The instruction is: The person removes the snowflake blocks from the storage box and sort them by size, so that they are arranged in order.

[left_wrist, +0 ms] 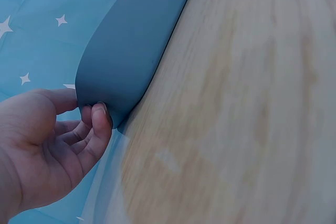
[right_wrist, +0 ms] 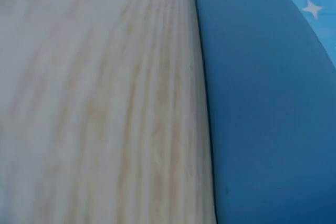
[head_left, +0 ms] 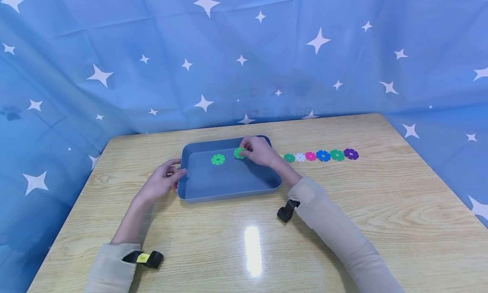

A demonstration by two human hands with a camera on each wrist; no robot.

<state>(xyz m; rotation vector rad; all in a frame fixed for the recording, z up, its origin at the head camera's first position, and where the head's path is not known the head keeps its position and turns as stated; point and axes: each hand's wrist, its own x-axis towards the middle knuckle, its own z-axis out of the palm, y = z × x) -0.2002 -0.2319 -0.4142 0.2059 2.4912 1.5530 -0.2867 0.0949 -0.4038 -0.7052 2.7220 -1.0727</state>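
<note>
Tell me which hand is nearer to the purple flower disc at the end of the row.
Right. The right hand is over the tray's far right part, pinching a green disc, a few discs short of the purple disc. The left hand touches the tray's left edge, farther off.

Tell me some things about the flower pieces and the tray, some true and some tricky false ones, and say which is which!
1. The right hand holds a green flower piece over the blue tray. True.
2. Another green flower piece lies inside the tray. True.
3. The left hand is far from the tray. False: it touches the tray's left corner.
4. The row of flower pieces lies inside the tray. False: it lies on the wooden table, right of the tray.
</note>
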